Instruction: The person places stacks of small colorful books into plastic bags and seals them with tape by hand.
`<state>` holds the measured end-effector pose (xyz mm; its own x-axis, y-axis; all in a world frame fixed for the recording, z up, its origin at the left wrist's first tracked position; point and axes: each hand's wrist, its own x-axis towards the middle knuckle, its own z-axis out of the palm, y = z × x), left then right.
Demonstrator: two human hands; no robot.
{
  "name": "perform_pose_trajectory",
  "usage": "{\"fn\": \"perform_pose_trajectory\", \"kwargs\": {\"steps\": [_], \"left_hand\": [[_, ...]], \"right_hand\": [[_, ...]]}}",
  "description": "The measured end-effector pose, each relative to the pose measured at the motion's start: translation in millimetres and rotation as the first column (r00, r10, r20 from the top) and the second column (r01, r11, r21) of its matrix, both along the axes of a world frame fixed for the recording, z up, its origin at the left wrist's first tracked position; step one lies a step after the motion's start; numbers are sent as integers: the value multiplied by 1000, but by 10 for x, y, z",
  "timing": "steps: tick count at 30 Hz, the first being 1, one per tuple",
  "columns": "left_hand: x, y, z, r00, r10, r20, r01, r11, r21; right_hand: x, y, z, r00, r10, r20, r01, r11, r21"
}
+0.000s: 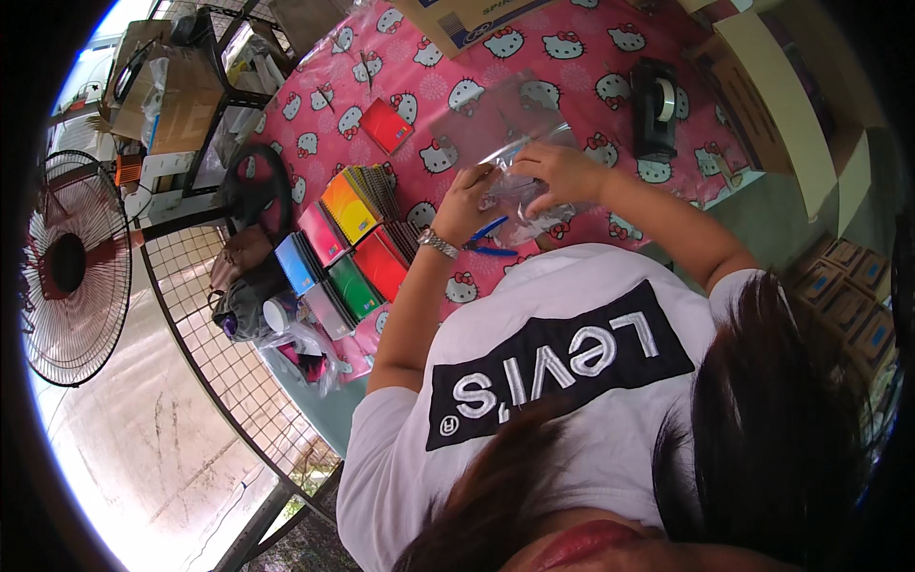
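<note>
Over the table, both of my hands are at a clear plastic bag (519, 205). My left hand (464, 202), with a metal watch (438, 243) on its wrist, is closed with its fingertips pinching the bag's edge. My right hand (564, 177) comes in from the right, its bent fingers closed on the same plastic close to the left fingertips. More clear plastic sheets (477, 119) lie flat just beyond. Beside my left wrist is a tool with blue handles (491, 243), its working end hidden. Stacks of spiral notebooks (353, 212) in several colours stand left of my left forearm.
A single red notebook (386, 126) lies farther off on the pink patterned tablecloth (434, 91). A black tape dispenser (655, 119) stands at the right, near open cardboard boxes (762, 105). Another carton (457, 24) is at the far edge. A fan (67, 267) stands at left.
</note>
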<state>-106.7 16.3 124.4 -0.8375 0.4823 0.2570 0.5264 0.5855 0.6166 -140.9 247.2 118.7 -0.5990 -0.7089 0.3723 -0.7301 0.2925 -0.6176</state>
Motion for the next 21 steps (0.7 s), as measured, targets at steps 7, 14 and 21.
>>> {"fn": "perform_pose_trajectory", "kwargs": {"steps": [7, 14, 21], "left_hand": [[52, 96, -326, 887, 359, 290, -409, 903, 131], [-35, 216, -202, 734, 580, 353, -555, 812, -181], [-252, 271, -125, 866, 404, 294, -287, 884, -369]], "right_hand": [[146, -322, -245, 893, -424, 149, 409, 904, 120], [63, -121, -268, 752, -656, 62, 659, 752, -32], [368, 1952, -1007, 119, -990, 73, 972, 131, 196]]}}
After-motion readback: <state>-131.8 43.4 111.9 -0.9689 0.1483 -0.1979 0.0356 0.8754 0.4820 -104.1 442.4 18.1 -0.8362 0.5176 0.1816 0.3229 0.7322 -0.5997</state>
